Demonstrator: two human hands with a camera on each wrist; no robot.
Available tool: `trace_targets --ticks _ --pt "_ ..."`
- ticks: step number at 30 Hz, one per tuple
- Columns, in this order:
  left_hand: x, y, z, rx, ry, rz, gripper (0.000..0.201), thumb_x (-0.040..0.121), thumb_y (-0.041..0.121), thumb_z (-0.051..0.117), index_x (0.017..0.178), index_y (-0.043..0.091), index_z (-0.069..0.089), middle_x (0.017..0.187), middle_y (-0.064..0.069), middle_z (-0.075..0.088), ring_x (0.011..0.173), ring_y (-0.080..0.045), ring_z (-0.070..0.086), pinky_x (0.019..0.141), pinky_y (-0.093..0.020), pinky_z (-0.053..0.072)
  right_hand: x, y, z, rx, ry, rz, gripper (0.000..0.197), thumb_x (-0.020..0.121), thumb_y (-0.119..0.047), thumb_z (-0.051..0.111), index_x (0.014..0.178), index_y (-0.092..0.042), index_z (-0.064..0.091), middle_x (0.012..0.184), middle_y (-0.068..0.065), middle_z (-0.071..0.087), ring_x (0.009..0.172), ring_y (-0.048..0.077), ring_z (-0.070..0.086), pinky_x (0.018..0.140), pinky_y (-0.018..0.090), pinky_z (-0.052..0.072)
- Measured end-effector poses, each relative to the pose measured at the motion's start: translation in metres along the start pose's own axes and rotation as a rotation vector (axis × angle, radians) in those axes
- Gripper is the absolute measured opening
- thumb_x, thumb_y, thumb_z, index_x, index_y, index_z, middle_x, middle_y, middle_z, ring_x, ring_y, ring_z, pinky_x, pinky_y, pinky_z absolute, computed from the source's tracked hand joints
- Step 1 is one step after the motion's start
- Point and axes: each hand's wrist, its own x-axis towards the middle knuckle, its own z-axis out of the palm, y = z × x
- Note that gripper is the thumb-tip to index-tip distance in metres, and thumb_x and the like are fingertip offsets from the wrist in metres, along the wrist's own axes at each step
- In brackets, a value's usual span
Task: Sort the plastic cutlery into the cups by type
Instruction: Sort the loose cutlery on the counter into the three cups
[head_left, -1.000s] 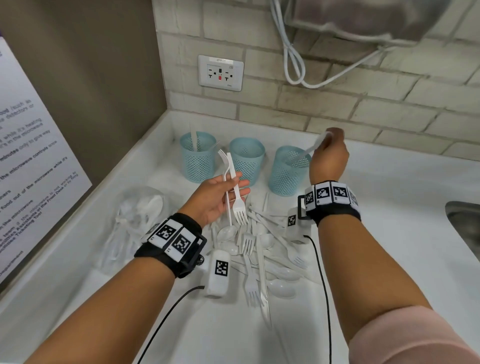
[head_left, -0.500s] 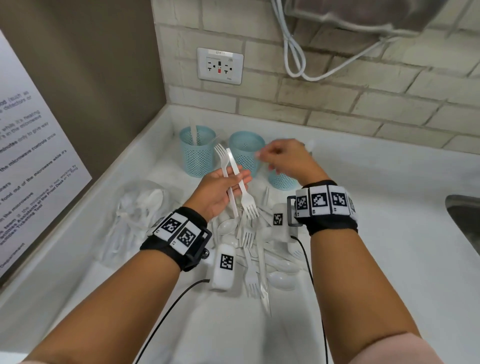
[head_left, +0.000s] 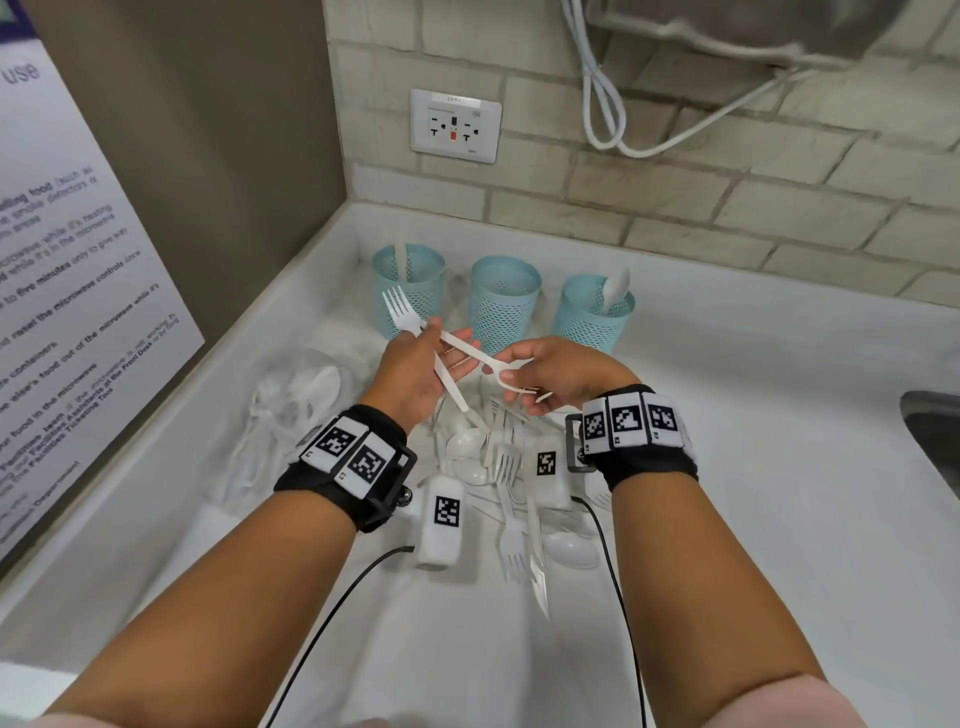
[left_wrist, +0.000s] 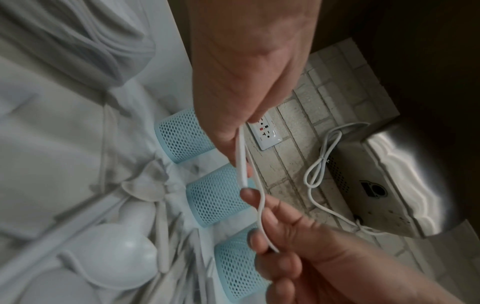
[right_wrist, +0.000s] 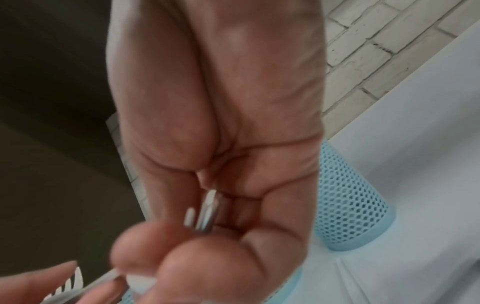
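Observation:
My left hand (head_left: 415, 364) holds two white plastic forks. One fork (head_left: 402, 312) points its tines up and to the left. The other fork (head_left: 467, 348) runs to the right, where my right hand (head_left: 524, 376) pinches its tine end; those tines (right_wrist: 205, 211) lie against my right palm. Behind the hands stand three blue mesh cups: the left cup (head_left: 415, 296) holds a knife (head_left: 400, 257), the middle cup (head_left: 504, 306) looks empty, and the right cup (head_left: 587, 322) holds a spoon (head_left: 615, 288). A pile of loose forks, spoons and knives (head_left: 501, 467) lies under my wrists.
A clear plastic bag (head_left: 296, 400) with more cutlery lies left of the pile. The counter ends at a brick wall with an outlet (head_left: 454, 124) and a looped white cable (head_left: 602, 104). A sink edge (head_left: 935, 441) shows at the far right, a poster (head_left: 78, 291) on the left wall.
My right hand left the spoon in the right cup, came left and down, and took hold of one fork's tine end. My left hand tilted its forks apart.

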Motion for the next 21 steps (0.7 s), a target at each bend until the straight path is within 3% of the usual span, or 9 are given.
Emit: trace_targets --ticks 4,9,11,14,15,16,19,21 --pt "0.003 0.003 -0.01 0.114 0.067 0.008 0.027 0.103 0.025 0.034 0.106 0.006 0.054 0.103 -0.012 0.064 0.096 -0.024 0.061 0.082 -0.034 0.051 0.001 0.003 -0.003 -0.092 0.011 0.053 0.027 0.096 -0.009 0.05 0.119 -0.018 0.061 0.077 0.005 0.062 0.053 0.008 0.047 0.058 0.022 0.042" --pt "0.008 0.009 -0.02 0.449 0.07 0.073 0.04 0.1 0.034 0.042 0.113 0.005 0.065 0.11 -0.005 0.068 0.089 -0.012 0.058 0.077 -0.025 0.043 0.003 0.001 -0.011 -0.336 0.077 0.043 0.034 0.092 -0.013 0.056 0.125 -0.022 0.059 0.097 0.013 0.068 0.068 0.016 0.054 0.056 0.021 0.042" --pt "0.008 0.012 -0.021 0.609 0.04 0.091 0.039 0.099 0.036 0.043 0.11 0.009 0.068 0.114 -0.002 0.067 0.097 -0.014 0.057 0.084 -0.027 0.044 0.002 -0.002 -0.015 -0.357 0.092 0.036 0.032 0.092 -0.012 0.056 0.122 -0.023 0.061 0.087 0.002 0.068 0.065 0.012 0.056 0.056 0.02 0.042" --pt "0.007 0.015 -0.023 0.85 -0.013 0.121 0.041 0.099 0.038 0.041 0.114 0.011 0.067 0.111 0.007 0.059 0.102 -0.011 0.05 0.077 -0.022 0.039 0.001 -0.006 -0.023 -0.37 0.094 0.042 0.029 0.091 -0.011 0.058 0.115 -0.026 0.064 0.06 -0.015 0.06 0.054 0.003 0.051 0.052 0.018 0.039" --pt "0.007 0.016 -0.024 0.889 -0.047 0.123 0.042 0.098 0.039 0.041 0.116 0.011 0.067 0.109 0.007 0.058 0.102 -0.009 0.049 0.081 -0.022 0.036 0.001 -0.007 -0.025 -0.379 0.095 0.042 0.026 0.09 -0.012 0.06 0.111 -0.026 0.067 0.052 -0.017 0.058 0.051 0.003 0.049 0.051 0.017 0.038" --pt "0.008 0.016 -0.025 0.902 -0.09 0.112 0.042 0.098 0.039 0.042 0.115 0.011 0.067 0.108 0.006 0.06 0.102 -0.008 0.051 0.086 -0.023 0.035 0.002 -0.009 -0.026 -0.372 0.103 0.036 0.023 0.089 -0.013 0.062 0.108 -0.023 0.069 0.05 -0.016 0.058 0.052 0.005 0.048 0.052 0.017 0.038" --pt "0.01 0.013 -0.022 0.837 -0.196 0.049 0.037 0.096 0.037 0.048 0.106 0.008 0.069 0.102 -0.003 0.07 0.099 -0.013 0.064 0.095 -0.027 0.045 0.009 -0.013 -0.025 -0.246 0.14 -0.008 0.022 0.085 -0.013 0.067 0.107 -0.013 0.07 0.071 0.004 0.061 0.059 0.012 0.048 0.051 0.017 0.042" --pt "0.011 0.011 -0.02 0.806 -0.228 0.001 0.039 0.095 0.036 0.05 0.107 0.004 0.068 0.097 -0.009 0.072 0.092 -0.019 0.069 0.088 -0.026 0.052 0.012 -0.017 -0.02 -0.15 0.178 -0.045 0.022 0.085 -0.008 0.067 0.106 -0.009 0.068 0.072 0.007 0.06 0.055 0.009 0.051 0.049 0.013 0.047"
